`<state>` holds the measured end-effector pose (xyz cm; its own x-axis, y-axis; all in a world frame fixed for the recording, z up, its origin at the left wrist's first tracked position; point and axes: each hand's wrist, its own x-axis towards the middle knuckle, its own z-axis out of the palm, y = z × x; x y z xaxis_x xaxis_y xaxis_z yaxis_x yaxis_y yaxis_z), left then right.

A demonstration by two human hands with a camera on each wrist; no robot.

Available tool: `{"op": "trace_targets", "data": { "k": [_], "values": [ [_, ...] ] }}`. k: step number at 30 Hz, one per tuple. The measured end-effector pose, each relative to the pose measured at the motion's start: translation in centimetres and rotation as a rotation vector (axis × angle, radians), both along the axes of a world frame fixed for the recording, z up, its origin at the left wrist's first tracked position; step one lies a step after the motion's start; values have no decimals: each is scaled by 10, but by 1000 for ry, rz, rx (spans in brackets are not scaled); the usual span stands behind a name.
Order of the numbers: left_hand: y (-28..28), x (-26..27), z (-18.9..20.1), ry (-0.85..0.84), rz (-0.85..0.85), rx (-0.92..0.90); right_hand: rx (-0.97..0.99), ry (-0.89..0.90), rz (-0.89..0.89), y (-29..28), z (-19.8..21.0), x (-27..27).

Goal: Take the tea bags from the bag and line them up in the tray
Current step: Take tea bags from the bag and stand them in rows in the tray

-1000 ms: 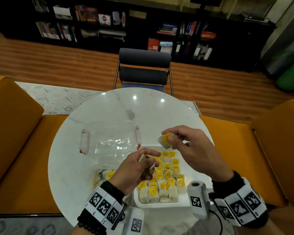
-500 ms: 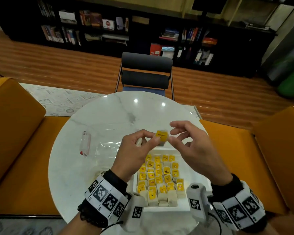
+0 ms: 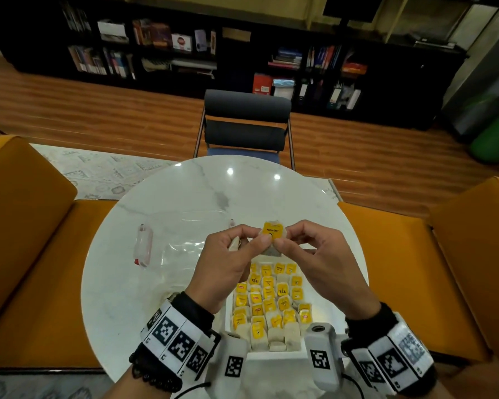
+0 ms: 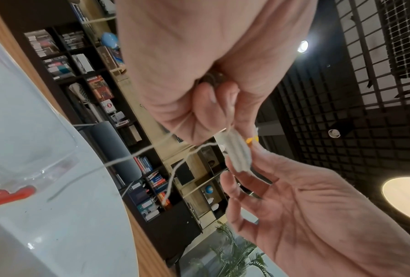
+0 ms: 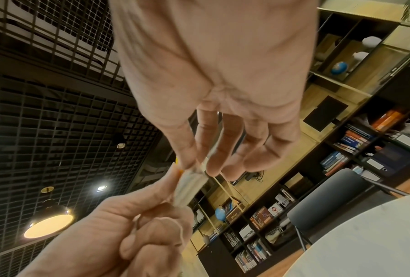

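Two hands are raised together above the white marble surface [image 3: 156,283], and one tea bag [image 3: 272,234] with a yellow tag is held between them. The tea bag is pinched from the left by the thumb and forefinger of the left hand [image 3: 228,266] and from the right by the thumb and forefinger of the right hand [image 3: 320,263]; the remaining right fingers [image 5: 253,150] are seen loosely spread in the right wrist view. A second pale tea bag [image 3: 234,243] is tucked under the curled fingers of the left hand. Loose white strings [image 4: 151,150] are seen trailing from that hand in the left wrist view.

Below the hands, nearer the person, a white tray [image 3: 274,355] is set on the surface, and rows of tea bags with yellow tags [image 3: 268,300] are stood closely side by side in it. A clear plastic container [image 3: 182,254] with a red-and-white clip is placed to the left of the tray, partly hidden by the left hand. A dark chair [image 3: 247,125] is stood beyond the far edge of the surface, and orange seats [image 3: 26,240] are placed on either side.
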<state>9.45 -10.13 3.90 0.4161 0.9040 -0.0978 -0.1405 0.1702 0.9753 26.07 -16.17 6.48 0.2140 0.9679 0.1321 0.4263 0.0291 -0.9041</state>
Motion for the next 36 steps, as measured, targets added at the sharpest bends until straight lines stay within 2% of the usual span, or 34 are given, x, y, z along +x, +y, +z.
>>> {"op": "trace_targets", "data": {
  "k": [5, 9, 17, 26, 29, 32, 36],
  "values": [
    [0, -1, 0, 8, 1, -23, -8, 26, -3, -1, -1, 3],
    [-1, -1, -2, 106, -55, 58, 5, 57, -28, 1, -2, 7],
    [-2, 8, -5, 116, -28, 138, -12, 90, -14, -3, -7, 11],
    [-16, 33, -19, 131, -34, 114, -68, 89, -4, -24, -14, 33],
    [-25, 44, -29, 201, -69, 116, -85, 70, 7, -31, -22, 46],
    [-31, 49, -44, 230, -55, 8, -232, -6, 4, -36, -52, 69],
    [-35, 43, -54, 173, 20, -183, -582, -262, 17, -46, -122, 97]
  ]
}}
